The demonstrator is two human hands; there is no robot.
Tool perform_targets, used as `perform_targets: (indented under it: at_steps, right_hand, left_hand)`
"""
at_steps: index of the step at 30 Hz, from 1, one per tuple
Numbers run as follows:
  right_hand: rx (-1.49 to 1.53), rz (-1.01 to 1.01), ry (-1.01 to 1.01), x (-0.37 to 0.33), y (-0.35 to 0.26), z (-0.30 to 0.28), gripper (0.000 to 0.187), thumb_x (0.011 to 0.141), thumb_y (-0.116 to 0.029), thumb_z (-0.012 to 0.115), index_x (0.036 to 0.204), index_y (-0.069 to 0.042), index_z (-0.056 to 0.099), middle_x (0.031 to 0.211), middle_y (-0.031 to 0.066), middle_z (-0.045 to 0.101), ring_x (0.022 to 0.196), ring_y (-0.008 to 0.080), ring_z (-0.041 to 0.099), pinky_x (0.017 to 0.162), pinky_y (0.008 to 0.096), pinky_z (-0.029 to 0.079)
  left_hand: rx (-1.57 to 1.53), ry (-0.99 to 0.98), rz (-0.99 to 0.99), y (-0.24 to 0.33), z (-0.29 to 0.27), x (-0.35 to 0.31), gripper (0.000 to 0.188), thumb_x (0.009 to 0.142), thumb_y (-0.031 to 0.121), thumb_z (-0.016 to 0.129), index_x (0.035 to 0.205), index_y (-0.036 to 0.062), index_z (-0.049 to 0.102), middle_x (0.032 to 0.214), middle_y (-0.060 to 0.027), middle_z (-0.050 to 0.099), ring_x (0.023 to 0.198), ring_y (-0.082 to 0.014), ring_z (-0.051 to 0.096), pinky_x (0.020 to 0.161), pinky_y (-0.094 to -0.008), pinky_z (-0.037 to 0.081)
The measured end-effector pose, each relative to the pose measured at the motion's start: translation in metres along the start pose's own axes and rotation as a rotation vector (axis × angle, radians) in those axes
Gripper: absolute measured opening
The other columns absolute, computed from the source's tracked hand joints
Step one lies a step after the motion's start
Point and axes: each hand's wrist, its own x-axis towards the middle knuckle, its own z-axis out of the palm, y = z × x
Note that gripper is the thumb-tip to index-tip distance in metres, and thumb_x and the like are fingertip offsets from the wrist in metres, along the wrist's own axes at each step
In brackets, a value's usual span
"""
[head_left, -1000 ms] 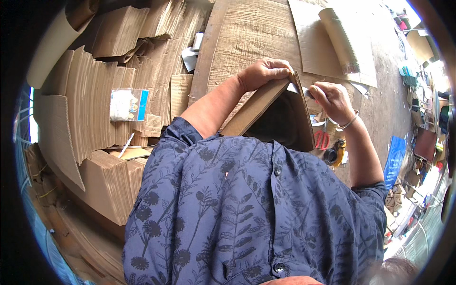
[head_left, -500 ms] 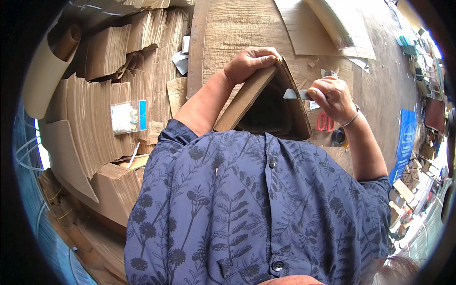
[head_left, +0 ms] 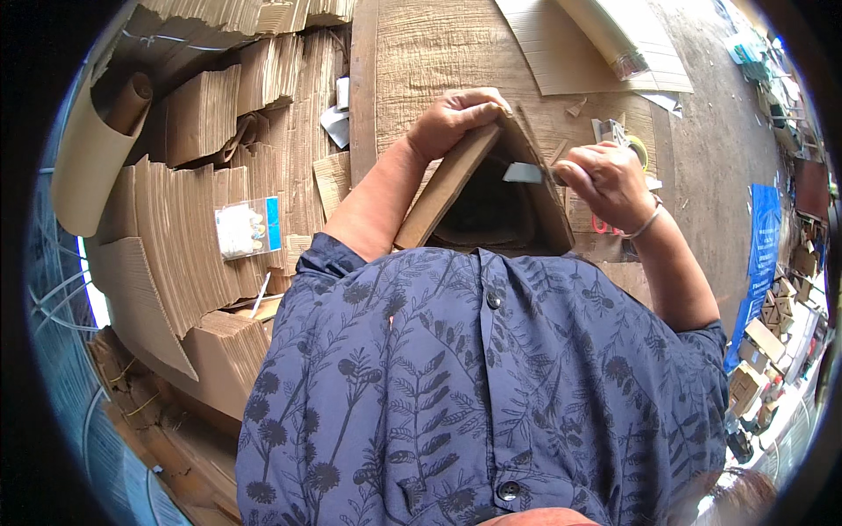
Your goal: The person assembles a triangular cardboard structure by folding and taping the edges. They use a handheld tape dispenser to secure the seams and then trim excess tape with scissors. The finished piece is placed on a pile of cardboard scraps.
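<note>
A folded piece of brown cardboard (head_left: 449, 191) stands in front of my chest like a tent, its two panels meeting at the top around a dark hollow. My left hand (head_left: 458, 123) grips the top corner, thumb on the near side and fingers behind. In my right hand (head_left: 611, 182), fingers closed, is a knife whose wide flat blade (head_left: 524, 173) shows on the inner side of the right panel. The hand itself stays outside that panel. Most of the knife's handle is hidden by my fingers.
Stacks of cardboard (head_left: 189, 245) fill the left, with a clear plastic bag (head_left: 244, 230) on them. Beside my right hand lie red-handled scissors (head_left: 600, 225) and a yellow-green ring (head_left: 639, 152). A cardboard sheet (head_left: 664, 77) lies at the far right under a roll (head_left: 605, 39).
The knife blade has moved left, reaching further into the hollow. The cardboard's top and my left hand have shifted slightly left too. The yellow-green ring has come into sight behind my right hand.
</note>
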Motion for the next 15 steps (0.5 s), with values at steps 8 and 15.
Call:
perform_targets:
  at_steps: [8,15]
  right_hand:
    - [0.069,0.072,0.070,0.010,-0.008,0.008,0.034,0.095,-0.038,0.057,0.076,-0.010,0.063,0.068,0.0136,0.059,0.066,0.0361,0.059,0.059,0.0438,0.047]
    - [0.110,0.109,-0.112,-0.042,0.009,-0.015,0.027,0.092,-0.024,0.060,0.071,-0.007,0.061,0.062,0.0109,0.054,0.063,0.0301,0.055,0.063,0.0385,0.045]
  left_hand:
    - [-0.019,0.048,-0.066,0.003,0.001,0.007,0.024,0.097,0.028,0.062,0.104,0.0063,0.067,0.093,0.0012,0.066,0.086,-0.0070,0.059,0.080,-0.0237,0.050]
    - [-0.032,0.092,-0.056,0.005,-0.016,0.002,0.021,0.098,0.024,0.060,0.104,0.0048,0.068,0.094,0.0000,0.067,0.086,-0.0071,0.061,0.079,-0.0242,0.051]
